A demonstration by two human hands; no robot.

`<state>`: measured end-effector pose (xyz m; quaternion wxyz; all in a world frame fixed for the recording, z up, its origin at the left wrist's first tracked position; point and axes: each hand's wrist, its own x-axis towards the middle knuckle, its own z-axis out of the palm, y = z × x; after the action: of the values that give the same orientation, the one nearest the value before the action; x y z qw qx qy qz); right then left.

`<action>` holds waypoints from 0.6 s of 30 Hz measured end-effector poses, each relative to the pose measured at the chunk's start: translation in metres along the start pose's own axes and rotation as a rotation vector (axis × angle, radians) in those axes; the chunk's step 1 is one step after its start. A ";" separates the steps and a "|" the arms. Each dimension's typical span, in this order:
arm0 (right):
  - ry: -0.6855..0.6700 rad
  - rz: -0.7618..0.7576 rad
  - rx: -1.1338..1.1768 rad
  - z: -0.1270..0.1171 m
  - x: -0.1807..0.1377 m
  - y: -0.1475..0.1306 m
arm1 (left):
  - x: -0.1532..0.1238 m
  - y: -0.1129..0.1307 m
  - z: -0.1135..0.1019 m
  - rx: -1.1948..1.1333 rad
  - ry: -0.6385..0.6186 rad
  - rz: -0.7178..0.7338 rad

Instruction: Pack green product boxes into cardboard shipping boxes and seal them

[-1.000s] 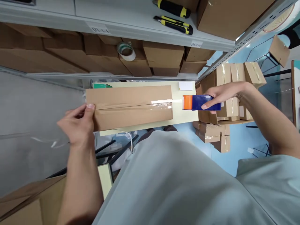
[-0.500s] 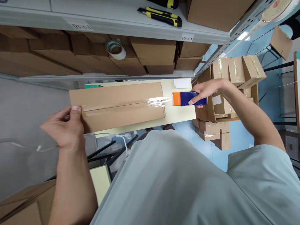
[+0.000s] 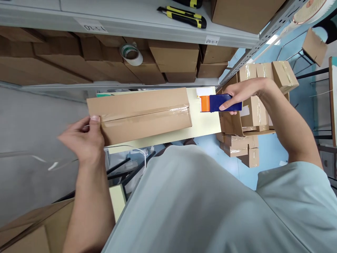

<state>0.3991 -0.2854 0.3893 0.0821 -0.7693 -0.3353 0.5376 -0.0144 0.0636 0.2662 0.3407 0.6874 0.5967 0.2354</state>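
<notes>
Head view: the long box (image 3: 142, 116) lies on the desk (image 3: 206, 123), its left end apparently reaching past the desk's edge. The left hand (image 3: 85, 137) pinches that end, thumb on top, fingers curled. The right hand (image 3: 243, 93) is closed around a blue-and-orange tape dispenser (image 3: 221, 103), just right of the long box and apart from it.

Risks, judged: if the left hand loosens, the overhanging end could let the long box tip or swivel. Shiny tape (image 3: 179, 109) sits on the seam at the box's right end; a crooked pull could wrinkle it or lift its end. Can't tell whether a strand joins dispenser and box. A wide swing of the right hand could bump the carton of small boxes (image 3: 231, 123) beyond the box's right end.

Surface, room: desk is pale yellow, with a white card (image 3: 202, 92) past the box's far right corner, partly covered by the dispenser. Beyond the long box stands a metal shelf (image 3: 158, 33) with more boxes (image 3: 173, 56), a tape roll (image 3: 137, 60) and a cutter (image 3: 185, 17). Grey wall (image 3: 31, 116) left of the box; blue floor (image 3: 223, 151) right of it, nearer the body.
</notes>
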 end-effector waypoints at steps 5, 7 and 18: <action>0.018 0.105 -0.224 0.022 0.018 -0.019 | 0.001 -0.012 0.003 0.008 -0.018 0.048; -0.017 0.130 -0.281 0.033 0.020 -0.036 | 0.001 -0.015 0.003 -0.003 -0.015 0.073; -0.022 0.191 -0.503 0.069 0.009 -0.087 | 0.006 -0.024 0.005 -0.006 -0.034 0.131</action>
<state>0.3024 -0.2302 0.3966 -0.1663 -0.7878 -0.3852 0.4509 -0.0250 0.0703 0.2443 0.3366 0.7280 0.5437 0.2472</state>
